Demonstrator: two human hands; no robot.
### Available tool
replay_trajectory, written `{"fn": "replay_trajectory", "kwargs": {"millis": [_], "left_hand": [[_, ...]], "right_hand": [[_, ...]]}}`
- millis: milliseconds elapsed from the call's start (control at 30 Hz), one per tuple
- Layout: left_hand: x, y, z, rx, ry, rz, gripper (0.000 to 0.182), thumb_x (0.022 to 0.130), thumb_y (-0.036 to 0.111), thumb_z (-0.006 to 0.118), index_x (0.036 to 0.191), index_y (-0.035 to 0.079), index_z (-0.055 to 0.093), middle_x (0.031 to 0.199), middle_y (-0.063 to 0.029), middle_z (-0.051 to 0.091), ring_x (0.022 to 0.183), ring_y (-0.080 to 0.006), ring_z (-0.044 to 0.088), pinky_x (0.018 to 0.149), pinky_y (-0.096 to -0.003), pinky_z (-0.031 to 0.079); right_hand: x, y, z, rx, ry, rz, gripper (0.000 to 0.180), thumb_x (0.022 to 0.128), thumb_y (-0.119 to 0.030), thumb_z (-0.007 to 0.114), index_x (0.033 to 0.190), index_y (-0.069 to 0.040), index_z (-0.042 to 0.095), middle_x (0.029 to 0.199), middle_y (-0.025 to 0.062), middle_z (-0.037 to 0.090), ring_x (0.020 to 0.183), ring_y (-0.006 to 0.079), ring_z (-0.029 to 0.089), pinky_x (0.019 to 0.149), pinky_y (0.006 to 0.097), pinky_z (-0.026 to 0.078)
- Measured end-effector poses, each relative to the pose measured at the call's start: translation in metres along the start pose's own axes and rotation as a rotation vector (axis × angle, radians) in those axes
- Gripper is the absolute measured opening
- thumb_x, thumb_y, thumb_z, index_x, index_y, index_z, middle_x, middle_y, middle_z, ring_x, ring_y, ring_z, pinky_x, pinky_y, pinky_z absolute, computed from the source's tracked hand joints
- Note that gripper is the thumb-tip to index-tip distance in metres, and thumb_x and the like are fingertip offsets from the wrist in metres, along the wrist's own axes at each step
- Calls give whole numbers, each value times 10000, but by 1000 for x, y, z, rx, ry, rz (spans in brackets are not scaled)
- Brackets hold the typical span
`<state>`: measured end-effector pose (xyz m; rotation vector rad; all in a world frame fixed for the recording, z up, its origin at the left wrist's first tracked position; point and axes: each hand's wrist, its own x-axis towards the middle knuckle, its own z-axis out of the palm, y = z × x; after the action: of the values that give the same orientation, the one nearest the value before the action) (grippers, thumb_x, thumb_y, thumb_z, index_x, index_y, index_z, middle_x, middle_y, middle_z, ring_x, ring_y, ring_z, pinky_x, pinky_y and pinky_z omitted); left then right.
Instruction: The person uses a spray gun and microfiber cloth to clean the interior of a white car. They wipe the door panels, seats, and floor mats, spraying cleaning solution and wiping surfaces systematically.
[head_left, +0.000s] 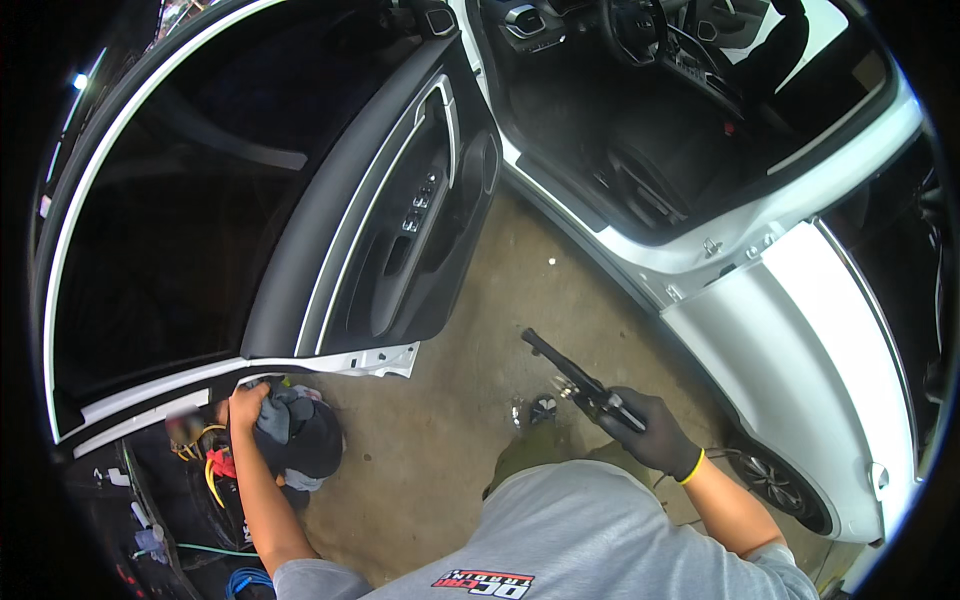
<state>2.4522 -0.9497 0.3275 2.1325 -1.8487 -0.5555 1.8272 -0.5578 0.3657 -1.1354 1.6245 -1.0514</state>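
Observation:
My left hand (248, 409), bare, is closed at the rear edge of the open white car door (330, 364). A crumpled grey cloth (283, 417) bunches at its fingers and seems gripped in them. My right hand (649, 435), in a dark glove with a yellow cuff, holds a black air gun (577, 375) with a long nozzle and a brass-coloured fitting. The nozzle points up and left, over the concrete floor (457, 435). Switches (420, 201) and a pull handle show on the door's inner panel.
The white car body (780, 315) is on the right, its driver's seat (652, 172) and steering wheel (634, 30) visible through the doorway. Beneath my left arm are a dark rounded bundle (319, 442) and black bags. A blue coiled hose (249, 583) lies at lower left.

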Motion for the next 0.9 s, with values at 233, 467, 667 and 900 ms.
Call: {"fn": "replay_trajectory", "kwargs": {"millis": [233, 467, 667, 900], "left_hand": [[-2, -40, 31, -119, 138, 41, 419, 752, 161, 811, 1091, -81, 768, 970, -157, 800, 905, -284, 757, 828, -425, 576], [-98, -64, 151, -171, -226, -239, 398, 796, 210, 790, 1049, -95, 752, 881, -133, 740, 767, -245, 685, 727, -400, 559], [-215, 0, 259, -725, -352, -962, 488, 951, 406, 671, 1218, -2, 699, 1092, -128, 763, 977, -245, 738, 886, -446, 592], [-253, 58, 271, -1291, -303, -1215, 425, 1030, 443, 567, 1187, 74, 707, 1184, -116, 773, 1101, -296, 741, 1019, -487, 587]], "right_hand": [[106, -35, 23, -41, -85, -33, 345, 1045, -211, 716, 1336, -28, 691, 912, 58, 709, 767, 92, 608, 677, 309, 498], [233, -43, -9, -262, -166, -9, 319, 1043, -241, 669, 1289, -48, 732, 1009, 143, 757, 913, 260, 719, 810, 387, 554], [334, -62, -38, -234, -234, 172, 397, 1050, -366, 702, 1301, -59, 729, 968, 106, 774, 824, 214, 758, 800, 380, 571], [397, -65, -60, -252, -246, 215, 327, 1050, -298, 719, 1289, -74, 728, 947, 51, 745, 849, 124, 661, 771, 325, 529]]}}
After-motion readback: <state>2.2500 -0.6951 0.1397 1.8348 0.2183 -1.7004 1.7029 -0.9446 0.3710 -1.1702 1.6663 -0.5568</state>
